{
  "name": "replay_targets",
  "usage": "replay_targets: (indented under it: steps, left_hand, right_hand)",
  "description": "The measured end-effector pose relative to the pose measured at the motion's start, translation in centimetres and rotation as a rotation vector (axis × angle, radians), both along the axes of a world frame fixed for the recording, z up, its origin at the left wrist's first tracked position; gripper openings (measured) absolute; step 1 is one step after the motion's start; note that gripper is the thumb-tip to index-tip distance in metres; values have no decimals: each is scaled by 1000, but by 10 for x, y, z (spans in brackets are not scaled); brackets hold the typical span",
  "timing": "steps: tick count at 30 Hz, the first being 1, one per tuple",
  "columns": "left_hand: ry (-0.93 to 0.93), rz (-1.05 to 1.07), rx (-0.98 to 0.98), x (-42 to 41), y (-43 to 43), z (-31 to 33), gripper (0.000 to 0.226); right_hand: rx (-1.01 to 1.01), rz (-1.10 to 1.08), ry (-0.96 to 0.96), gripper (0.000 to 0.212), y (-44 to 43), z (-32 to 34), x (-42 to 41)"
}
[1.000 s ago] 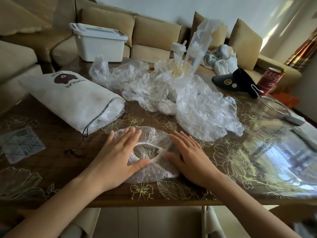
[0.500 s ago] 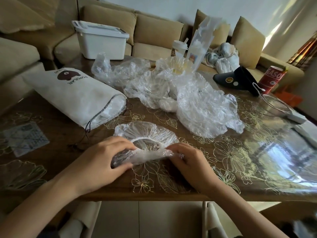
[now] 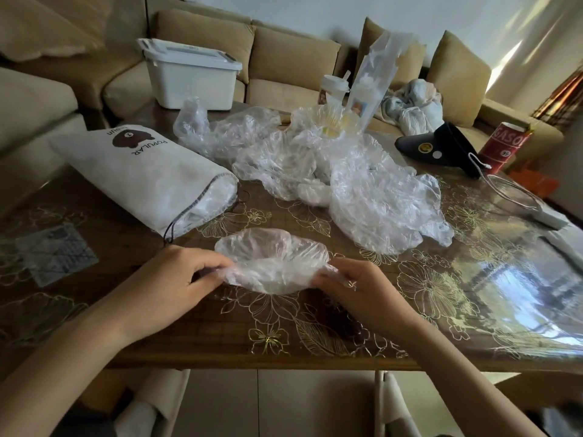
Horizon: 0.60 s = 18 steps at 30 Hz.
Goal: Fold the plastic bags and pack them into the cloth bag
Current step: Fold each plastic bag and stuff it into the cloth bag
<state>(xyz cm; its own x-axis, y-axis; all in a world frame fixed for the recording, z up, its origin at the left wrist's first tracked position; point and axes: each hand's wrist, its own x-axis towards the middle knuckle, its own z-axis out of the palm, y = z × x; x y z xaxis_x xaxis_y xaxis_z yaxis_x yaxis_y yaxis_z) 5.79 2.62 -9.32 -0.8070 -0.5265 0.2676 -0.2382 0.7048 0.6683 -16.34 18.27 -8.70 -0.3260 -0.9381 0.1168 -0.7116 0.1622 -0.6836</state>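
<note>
table [image 3: 315, 342]: wood, under a glossy clear cover with a gold flower print
left edge: clear grid ruler [image 3: 53, 250], lying flat
left-centre: white drawstring cloth bag [image 3: 151, 178] on its side, clear plastic showing in its mouth
centre: heap of crumpled clear plastic bags [image 3: 362, 190], touching one another
near edge: one plastic bag [image 3: 274, 263], apart from the heap
far right: black visor [image 3: 441, 146], red can [image 3: 504, 146] upright just beside it, wire strainer [image 3: 511, 193] nearer

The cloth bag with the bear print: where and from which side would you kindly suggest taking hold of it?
The cloth bag lies on its side, its drawstring mouth open toward the near right, plastic already inside. I would pinch the mouth's upper hem from that side, likely with the left hand once it lets go of the plastic bag.
</note>
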Motion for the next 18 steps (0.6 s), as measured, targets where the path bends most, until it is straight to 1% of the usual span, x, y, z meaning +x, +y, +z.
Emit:
replay_targets:
  steps: [4, 6, 7, 8, 9, 10, 13, 16, 18]
  left_hand:
    - [-63, -16, 37, -2, 2, 3, 26]
    - [-42, 5, 123, -7, -1, 6, 13]
    - [-16, 23, 189, -9, -4, 7, 13]
    - [19, 47, 246, -13, -7, 6, 24]
    - [45, 78, 259, -16, -9, 4, 34]
    - [57, 126, 224, -21, -10, 0, 40]
    - [59, 331, -19, -37, -5, -8, 44]
    - [-7, 488, -210, -50, 0, -10, 45]
    - [-73, 545, -287, -54, 1, -12, 41]
  right_hand:
    - [62, 1, -31, 34, 3, 7, -1]
    - [91, -38, -94, 36, -3, 8, -1]
    - [96, -72, -114, 39, -8, 7, -2]
    - [95, -119, -117, 41, -13, 6, -2]
    - [89, -170, -97, 42, -18, 4, -3]
    - [83, -219, -53, 42, -23, 3, -3]
    - [108, -361, 146, 45, -36, -3, 0]
    - [167, -447, 310, 43, -44, -8, 5]
    - [189, -490, 387, 40, -48, -9, 10]
